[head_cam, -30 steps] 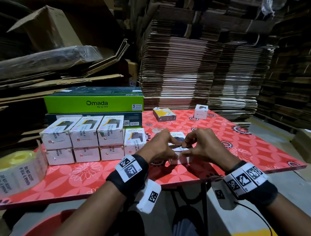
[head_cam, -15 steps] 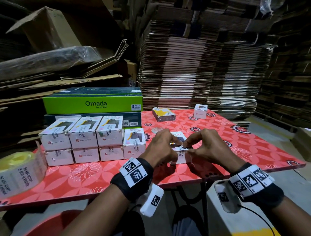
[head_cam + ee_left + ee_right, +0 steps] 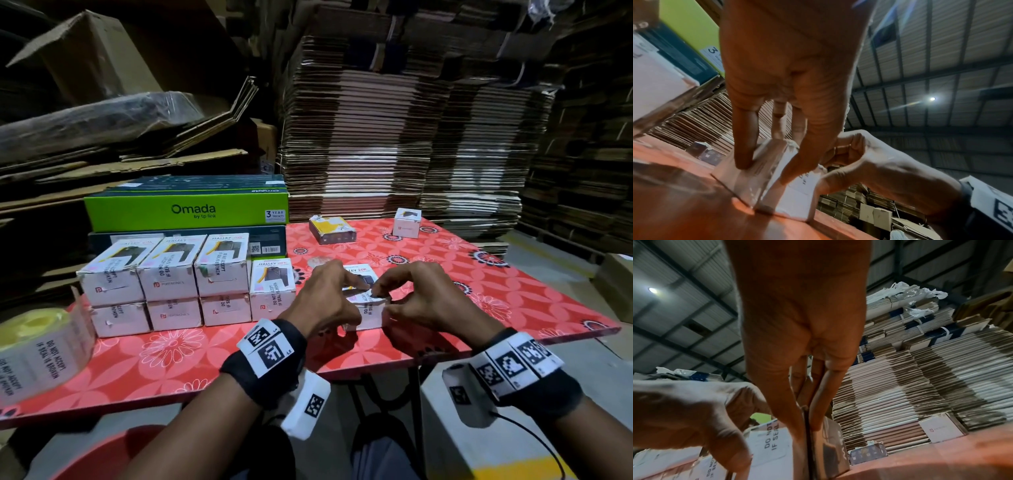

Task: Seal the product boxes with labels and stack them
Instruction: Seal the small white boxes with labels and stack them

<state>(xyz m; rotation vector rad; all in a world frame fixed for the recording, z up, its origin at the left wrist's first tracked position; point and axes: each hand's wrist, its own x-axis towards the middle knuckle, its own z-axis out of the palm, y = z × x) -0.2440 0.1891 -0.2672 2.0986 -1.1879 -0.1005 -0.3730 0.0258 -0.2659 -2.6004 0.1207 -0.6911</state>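
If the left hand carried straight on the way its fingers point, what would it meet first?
The left hand points down and forward, and its fingers already touch the product box being sealed; just beyond is probably the right hand.

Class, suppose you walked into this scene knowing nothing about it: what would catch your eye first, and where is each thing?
First, the two hands, left hand and right hand, meeting over a small white box near the front edge of the red flowered table, pressing a seal label onto it. To their left stands a two-tier stack of labelled boxes, with a bright green Omada carton behind it.
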